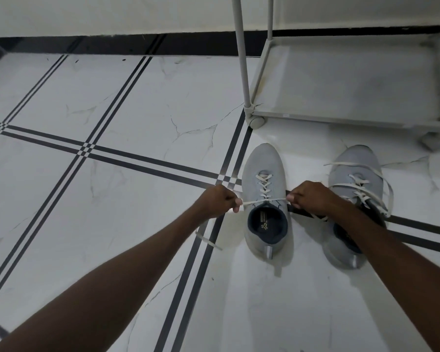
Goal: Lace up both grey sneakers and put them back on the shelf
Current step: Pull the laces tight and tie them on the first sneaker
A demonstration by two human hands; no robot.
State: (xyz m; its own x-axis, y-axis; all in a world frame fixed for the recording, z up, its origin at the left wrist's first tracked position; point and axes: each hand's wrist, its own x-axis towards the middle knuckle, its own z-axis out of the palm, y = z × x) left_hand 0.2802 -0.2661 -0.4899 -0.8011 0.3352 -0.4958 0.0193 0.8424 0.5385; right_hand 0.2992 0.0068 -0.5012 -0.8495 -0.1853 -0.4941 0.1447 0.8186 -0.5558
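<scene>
Right sneaker [354, 189] heel half hidden under right forearm; shelf [341, 118] cut off at right edge.

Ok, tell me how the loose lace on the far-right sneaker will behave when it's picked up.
The loose lace likely goes floppy: it already sprawls in slack loops over the right sneaker. Being flat, it should pinch easily. Lifting it probably won't raise the shoe, only draw slack through the eyelets.

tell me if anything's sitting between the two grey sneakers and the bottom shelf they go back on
Nothing visible does. The left sneaker and right sneaker stand on bare floor just in front of the bottom shelf, which looks empty. Only the shelf's low front rail and corner post need clearing.
</scene>
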